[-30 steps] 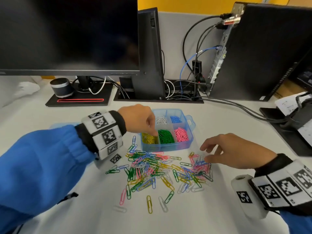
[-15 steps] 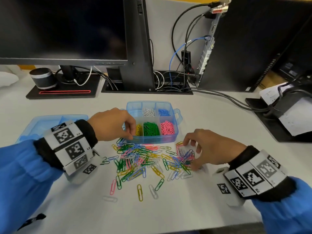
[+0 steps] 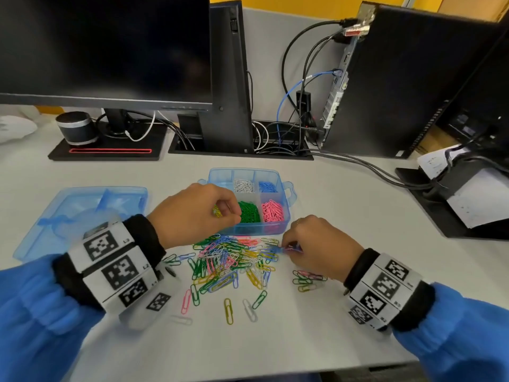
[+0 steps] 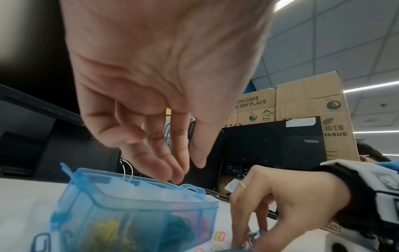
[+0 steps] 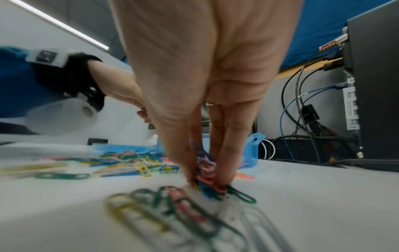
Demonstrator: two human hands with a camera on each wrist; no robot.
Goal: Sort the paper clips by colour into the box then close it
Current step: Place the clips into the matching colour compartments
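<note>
we note a white desk (image 3: 344,205), monitors (image 3: 104,48) and cardboard cartons (image 4: 302,102) behind. left hand (image 3: 192,213) hangs relaxed over the box (image 3: 286,205); right hand (image 3: 316,244) pinches mixed clips (image 5: 206,172).

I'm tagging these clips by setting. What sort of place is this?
Probably an office desk: a monitor, a desktop computer with cables, and stacked cardboard boxes under a panelled ceiling.

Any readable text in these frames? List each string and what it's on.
"ThinkVision": back of the black monitor.
"...ITH CARE" and "...L DRY PLACE", cut off at the left: left cardboard box.
"TISSUE", with a partly hidden "...ENE" above it: right cardboard box.
Papers and wrist band markers: print too small to read.
</note>
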